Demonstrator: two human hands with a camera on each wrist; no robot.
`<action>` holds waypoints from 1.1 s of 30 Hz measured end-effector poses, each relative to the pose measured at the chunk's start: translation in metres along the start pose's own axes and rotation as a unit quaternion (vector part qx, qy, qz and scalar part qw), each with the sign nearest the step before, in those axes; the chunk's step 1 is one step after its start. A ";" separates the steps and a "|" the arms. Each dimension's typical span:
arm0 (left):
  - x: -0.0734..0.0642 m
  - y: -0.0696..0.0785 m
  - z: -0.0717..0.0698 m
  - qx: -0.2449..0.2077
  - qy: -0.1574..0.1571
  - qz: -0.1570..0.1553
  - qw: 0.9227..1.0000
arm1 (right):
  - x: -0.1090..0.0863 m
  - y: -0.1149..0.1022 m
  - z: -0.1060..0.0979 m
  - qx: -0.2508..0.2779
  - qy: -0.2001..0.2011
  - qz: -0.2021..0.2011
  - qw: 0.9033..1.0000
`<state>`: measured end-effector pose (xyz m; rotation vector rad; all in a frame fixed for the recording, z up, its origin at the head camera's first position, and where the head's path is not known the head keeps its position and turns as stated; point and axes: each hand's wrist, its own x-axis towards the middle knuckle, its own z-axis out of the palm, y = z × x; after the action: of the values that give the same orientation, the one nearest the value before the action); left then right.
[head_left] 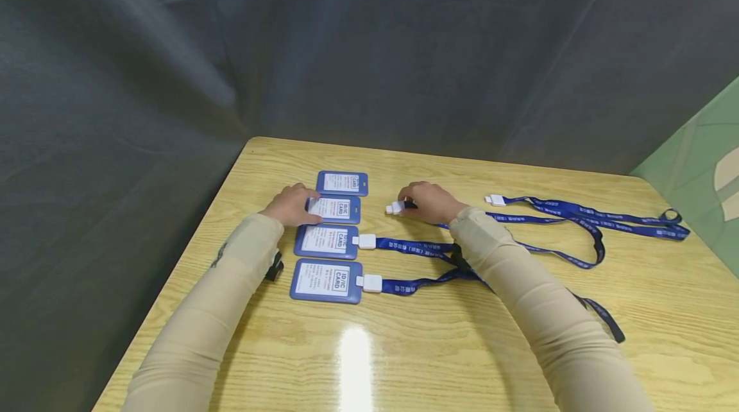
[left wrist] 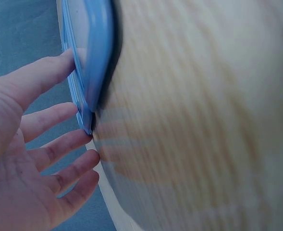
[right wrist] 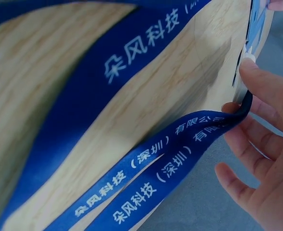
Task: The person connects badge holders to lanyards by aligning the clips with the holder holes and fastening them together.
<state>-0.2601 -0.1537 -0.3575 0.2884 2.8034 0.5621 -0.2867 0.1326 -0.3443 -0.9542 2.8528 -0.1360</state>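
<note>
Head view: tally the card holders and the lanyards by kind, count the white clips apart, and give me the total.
Blue card holders: 4
Blue lanyards: 4
White clips: 4
Total: 12

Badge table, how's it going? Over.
Left hand touches second-farthest ID card holder. Right hand pinches white lanyard clip, apart from holder. Lanyards run beneath right sleeve.
</note>
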 end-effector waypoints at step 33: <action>0.002 -0.001 0.002 0.005 0.005 0.004 1.000 | 0.008 -0.014 0.004 -0.009 -0.016 0.018 1.000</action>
<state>-0.2613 -0.1534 -0.3599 0.3003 2.8167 0.5536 -0.2839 0.1165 -0.3471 -0.8982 2.8445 -0.0897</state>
